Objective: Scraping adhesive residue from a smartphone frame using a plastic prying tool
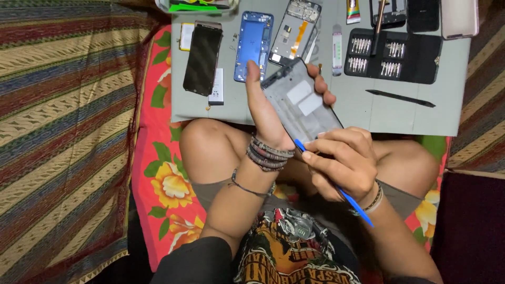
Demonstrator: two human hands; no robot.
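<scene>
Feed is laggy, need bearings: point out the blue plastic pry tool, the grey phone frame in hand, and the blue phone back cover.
blue plastic pry tool [357, 209], head view, lower shaft
grey phone frame [302, 105], head view, middle
blue phone back cover [253, 42], head view, centre

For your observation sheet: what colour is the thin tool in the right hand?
Blue pry tool, head view.

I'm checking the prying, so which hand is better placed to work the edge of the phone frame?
Probably the right hand: it pinches the blue pry tool with its tip at the grey phone frame edge. The left hand grips and steadies the frame.
</scene>
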